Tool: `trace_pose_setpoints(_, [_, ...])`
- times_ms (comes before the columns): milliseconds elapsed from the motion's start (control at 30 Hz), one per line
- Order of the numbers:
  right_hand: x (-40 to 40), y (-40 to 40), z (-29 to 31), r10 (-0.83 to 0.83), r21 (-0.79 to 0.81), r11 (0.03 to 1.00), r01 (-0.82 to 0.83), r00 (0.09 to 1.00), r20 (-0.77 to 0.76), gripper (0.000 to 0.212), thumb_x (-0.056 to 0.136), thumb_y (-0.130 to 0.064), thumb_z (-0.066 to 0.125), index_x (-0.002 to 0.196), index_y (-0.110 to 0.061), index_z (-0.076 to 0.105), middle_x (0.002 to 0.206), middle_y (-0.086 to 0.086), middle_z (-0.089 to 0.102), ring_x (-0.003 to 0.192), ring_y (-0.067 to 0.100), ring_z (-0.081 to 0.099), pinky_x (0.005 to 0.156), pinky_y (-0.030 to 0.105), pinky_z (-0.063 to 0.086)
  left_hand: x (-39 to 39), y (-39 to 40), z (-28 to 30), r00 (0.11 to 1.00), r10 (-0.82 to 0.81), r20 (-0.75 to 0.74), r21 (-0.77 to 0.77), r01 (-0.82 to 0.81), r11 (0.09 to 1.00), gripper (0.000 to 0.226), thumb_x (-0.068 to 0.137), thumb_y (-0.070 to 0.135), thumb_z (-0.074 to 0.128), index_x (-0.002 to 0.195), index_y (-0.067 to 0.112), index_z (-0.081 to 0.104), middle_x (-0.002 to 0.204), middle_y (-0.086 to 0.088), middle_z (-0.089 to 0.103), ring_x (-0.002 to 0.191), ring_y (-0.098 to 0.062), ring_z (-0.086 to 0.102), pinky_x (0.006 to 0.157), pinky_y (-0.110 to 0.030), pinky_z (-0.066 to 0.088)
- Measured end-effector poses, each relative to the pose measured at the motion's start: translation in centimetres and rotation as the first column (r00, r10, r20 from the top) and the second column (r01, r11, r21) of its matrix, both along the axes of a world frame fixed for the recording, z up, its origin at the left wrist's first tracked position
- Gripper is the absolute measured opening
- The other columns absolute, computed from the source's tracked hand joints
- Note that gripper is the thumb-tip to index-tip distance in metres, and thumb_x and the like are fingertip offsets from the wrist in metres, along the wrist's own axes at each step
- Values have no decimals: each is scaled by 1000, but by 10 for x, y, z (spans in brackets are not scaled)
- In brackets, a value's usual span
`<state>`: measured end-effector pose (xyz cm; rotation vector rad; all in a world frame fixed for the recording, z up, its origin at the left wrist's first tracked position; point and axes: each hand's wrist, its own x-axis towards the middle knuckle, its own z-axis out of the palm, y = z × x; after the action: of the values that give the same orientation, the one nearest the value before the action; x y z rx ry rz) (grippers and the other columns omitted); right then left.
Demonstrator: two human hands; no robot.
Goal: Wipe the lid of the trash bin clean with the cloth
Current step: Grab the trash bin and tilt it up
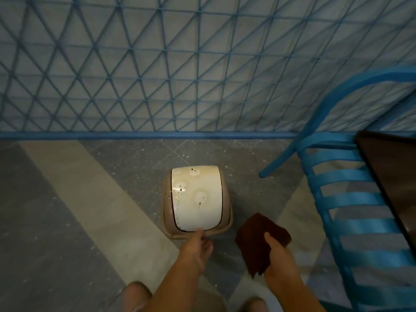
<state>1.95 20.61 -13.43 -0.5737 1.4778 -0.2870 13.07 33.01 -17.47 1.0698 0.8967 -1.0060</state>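
The left hand holds its fingers nearly straight, and they touch the near edge of the white lid. The bin stands on the floor just beyond them. The right hand has its fingers clamped on a brown cloth, beside the left fingers.

Left hand: being seen bare, left forearm uncovered.
Right hand: being seen bare, right forearm uncovered.
Lower edge: two blurred rounded body parts being glimpsed.
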Motion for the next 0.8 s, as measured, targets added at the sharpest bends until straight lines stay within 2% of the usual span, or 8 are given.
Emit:
trace_pose_setpoints(133, [-6, -1, -6, 16, 4, 1000, -16, 998, -54, 53, 89, -23, 62, 135, -3, 46, 129, 25, 56, 108, 39, 59, 95, 52, 47, -1, -11, -11, 994, 111, -10, 30, -111, 993, 39, 96, 17, 54, 131, 1, 48, 121, -20, 58, 117, -32, 53, 92, -38, 44])
trace_pose_setpoints(267, [-13, -1, -10, 58, -13, 998, -59, 996, -63, 51, 90, -23, 62, 134, -2, 47, 127, 25, 57, 96, 36, 61, 93, 50, 48, 1, -6, -19, 992, 106, 62, 68, -110, 992, 35, 97, 14, 51, 127, -4, 50, 92, -17, 59, 88, -27, 58, 89, -38, 45])
trace_pose_setpoints(333, [-15, 1, -9, 98, -17, 995, -99, 994, -50, 49, 91, -21, 60, 134, -2, 47, 125, 25, 58, 91, 35, 61, 91, 49, 49, 4, 2, -21, 988, 108, 106, 126, -121, 985, 33, 95, 12, 54, 125, -4, 52, 96, -20, 61, 87, -28, 59, 89, -40, 47])
trace_pose_setpoints(400, [-17, 1, -9, 137, -28, 990, -138, 990, -43, 48, 92, -20, 60, 135, -4, 46, 127, 24, 57, 98, 37, 61, 94, 49, 48, 6, 16, -19, 984, 86, 156, 192, -116, 975, 30, 92, 10, 59, 120, -2, 56, 108, -22, 64, 95, -32, 62, 86, -43, 51])
trace_pose_setpoints(500, [-16, 3, -10, 185, -42, 982, -186, 982, -32, 47, 91, -17, 60, 134, -2, 47, 128, 24, 57, 107, 41, 59, 97, 52, 46, 6, 40, -14, 967, 63, 246, 239, -123, 963, 27, 85, 2, 66, 111, 4, 57, 109, -22, 65, 92, -34, 65, 76, -41, 53])
trace_pose_setpoints(567, [-12, 7, -11, 224, -46, 973, -225, 974, -23, 49, 89, -15, 63, 133, -1, 48, 126, 25, 58, 105, 41, 59, 96, 53, 47, 7, 53, -10, 956, 31, 293, 289, -119, 950, 37, 84, 1, 67, 116, 10, 49, 113, -22, 61, 96, -36, 63, 80, -43, 54])
trace_pose_setpoints(667, [-4, 14, -15, 286, -44, 957, -286, 958, -15, 52, 85, -13, 68, 133, -2, 50, 123, 23, 60, 104, 39, 61, 96, 54, 47, 10, 60, -8, 952, -19, 307, 328, -87, 941, 55, 86, 4, 65, 133, 17, 40, 123, -21, 56, 104, -38, 61, 87, -48, 53])
trace_pose_setpoints(800, [11, 19, -23, 361, -98, 928, -360, 933, -12, 50, 87, -19, 66, 133, -8, 51, 120, 17, 63, 101, 33, 63, 96, 49, 48, 12, 59, -11, 943, -30, 331, 303, -76, 950, 52, 88, 5, 63, 134, 20, 41, 119, -19, 59, 98, -35, 63, 80, -42, 54])
